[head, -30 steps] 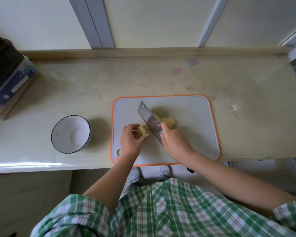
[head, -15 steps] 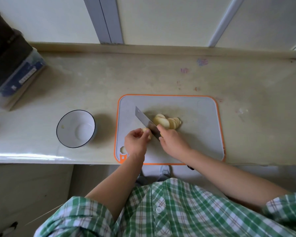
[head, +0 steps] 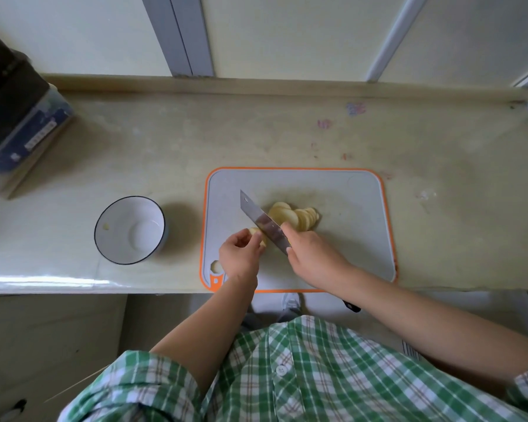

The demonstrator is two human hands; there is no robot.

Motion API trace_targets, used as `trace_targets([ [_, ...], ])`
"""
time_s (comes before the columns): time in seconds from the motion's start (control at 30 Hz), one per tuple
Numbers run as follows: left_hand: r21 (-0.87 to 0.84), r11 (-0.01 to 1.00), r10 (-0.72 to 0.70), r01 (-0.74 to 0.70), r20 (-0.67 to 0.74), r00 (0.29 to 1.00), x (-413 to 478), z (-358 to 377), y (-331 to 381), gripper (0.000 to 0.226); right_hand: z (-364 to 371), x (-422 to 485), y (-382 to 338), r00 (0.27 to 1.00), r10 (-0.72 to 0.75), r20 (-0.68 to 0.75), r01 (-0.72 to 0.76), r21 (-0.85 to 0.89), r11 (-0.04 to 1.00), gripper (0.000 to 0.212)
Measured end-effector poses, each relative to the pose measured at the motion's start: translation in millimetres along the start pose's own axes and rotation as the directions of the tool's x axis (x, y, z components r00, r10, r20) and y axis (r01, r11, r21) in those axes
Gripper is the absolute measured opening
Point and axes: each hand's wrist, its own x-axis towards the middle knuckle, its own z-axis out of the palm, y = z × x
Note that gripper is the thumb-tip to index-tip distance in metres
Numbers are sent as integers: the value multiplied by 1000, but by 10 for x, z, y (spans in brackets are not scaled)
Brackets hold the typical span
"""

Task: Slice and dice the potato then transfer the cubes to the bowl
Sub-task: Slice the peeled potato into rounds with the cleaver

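A grey cutting board with an orange rim (head: pixel 348 190) lies on the counter. Pale round potato slices (head: pixel 299 217) fan out near its middle. My left hand (head: pixel 240 257) pinches the small remaining end of the potato (head: pixel 254 232) at the board's left side. My right hand (head: pixel 314 258) grips the handle of a cleaver (head: pixel 261 220), whose blade stands edge-down between the potato end and the slices. A white bowl with a dark rim (head: pixel 130 229) sits left of the board, with one tiny potato bit inside.
A dark box with a blue-labelled clear container (head: pixel 22 129) stands at the counter's far left. The counter's front edge (head: pixel 73 284) runs just below the bowl and board. The wall and grey frames (head: pixel 180 35) rise behind the counter.
The cleaver has come down from tilted to upright, cutting off more slices, which now lie fanned to its right. The potato piece under my left hand has become smaller.
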Motion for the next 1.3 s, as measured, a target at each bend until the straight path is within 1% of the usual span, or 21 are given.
trace_targets([
  [0.1, 12, 1000, 3, -3, -4, 1000, 14, 3, -4, 32, -14, 13, -2, 1000, -9, 18, 10, -22, 1000, 16],
  [0.27, 5, 1000, -5, 5, -14, 1000, 38, 6, -9, 33, 54, 120, -38, 998, 37, 42, -35, -40, 999, 21],
  [0.4, -6, 1000, -10, 10, -21, 1000, 45, 15, -3, 36, 144, 233, -19, 997, 64, 49, -62, -44, 997, 20],
  [0.47, -10, 1000, -3, 3, -25, 1000, 40, 11, -11, 34, 217, 248, 9, 997, 67, 37, -66, -38, 997, 17],
  [0.6, -27, 1000, 10, -10, -2, 1000, 3, -19, -20, 28, 329, 207, 41, 998, 57, -16, -56, 42, 998, 14],
  [0.73, -59, 998, 10, -9, 22, 1000, -10, -26, -6, 34, 254, 215, 57, 999, 29, -43, -28, 39, 999, 12],
  [0.87, -59, 998, 6, -5, 24, 1000, -4, -25, -13, 34, 58, 171, 69, 998, 6, -56, -4, 41, 999, 14],
  [1.0, -48, 999, 10, -10, 19, 1000, 14, -24, -21, 34, -59, 66, 36, 999, -30, -22, 29, -16, 999, 17],
  [1.1, -44, 999, 15, -14, 26, 1000, 21, -30, -27, 33, -58, 15, 6, 999, -36, 16, 36, -25, 999, 13],
  [1.3, -53, 999, 6, -5, 16, 1000, 21, -10, -16, 27, -6, 51, -15, 999, 3, 35, -2, -9, 1000, 10],
])
